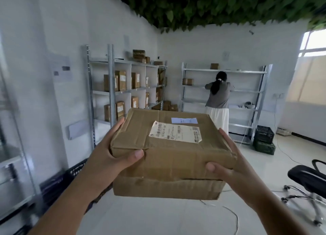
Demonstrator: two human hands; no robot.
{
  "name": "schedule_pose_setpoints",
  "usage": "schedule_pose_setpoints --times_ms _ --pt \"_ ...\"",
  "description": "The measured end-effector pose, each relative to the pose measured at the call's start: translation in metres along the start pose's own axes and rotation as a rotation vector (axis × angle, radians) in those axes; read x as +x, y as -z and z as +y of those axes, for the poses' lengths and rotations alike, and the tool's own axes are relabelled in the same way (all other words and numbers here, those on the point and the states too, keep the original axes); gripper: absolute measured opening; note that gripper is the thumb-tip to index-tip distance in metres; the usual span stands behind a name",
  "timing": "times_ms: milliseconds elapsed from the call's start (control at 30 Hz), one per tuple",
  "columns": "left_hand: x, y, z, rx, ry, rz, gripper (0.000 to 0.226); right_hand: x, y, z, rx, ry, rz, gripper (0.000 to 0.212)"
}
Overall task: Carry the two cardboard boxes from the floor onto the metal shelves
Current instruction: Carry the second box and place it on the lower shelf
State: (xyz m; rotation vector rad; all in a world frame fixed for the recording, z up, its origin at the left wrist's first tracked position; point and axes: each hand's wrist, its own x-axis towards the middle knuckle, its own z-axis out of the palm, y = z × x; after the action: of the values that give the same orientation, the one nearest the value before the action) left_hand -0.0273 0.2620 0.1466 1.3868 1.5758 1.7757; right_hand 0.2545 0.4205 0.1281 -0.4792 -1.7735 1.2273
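Two brown cardboard boxes are stacked in front of me at chest height. The upper box [169, 146] carries a white shipping label; the lower box [165, 188] is flatter and dented. My left hand [112, 155] grips the stack's left side with its thumb on the front face. My right hand [227, 166] clamps the right side the same way. Metal shelves [111, 86] with several upright parcels stand along the left wall ahead. A second, mostly bare metal shelf unit [247, 92] lines the back wall.
A person in a grey top and white skirt [219, 100] stands at the back shelves. Black and green crates [264, 141] sit to its right. An office chair [308, 182] is at my right; a dark crate [77, 171] and a white cable [229, 212] lie on the floor.
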Motion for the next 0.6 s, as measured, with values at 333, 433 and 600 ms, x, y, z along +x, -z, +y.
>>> schedule_pose_setpoints --times_ms 333,433,600 --pt "0.0 0.044 0.023 0.039 -0.016 0.112 0.136 0.034 -0.041 -0.017 0.041 0.0 -0.075 0.142" --pt "-0.004 0.064 0.026 0.038 -0.018 0.155 0.132 0.048 -0.059 -0.021 0.042 0.005 -0.132 0.151" --pt "-0.018 0.114 0.029 0.044 -0.026 0.275 0.14 0.075 -0.113 -0.025 0.048 0.027 -0.227 0.146"
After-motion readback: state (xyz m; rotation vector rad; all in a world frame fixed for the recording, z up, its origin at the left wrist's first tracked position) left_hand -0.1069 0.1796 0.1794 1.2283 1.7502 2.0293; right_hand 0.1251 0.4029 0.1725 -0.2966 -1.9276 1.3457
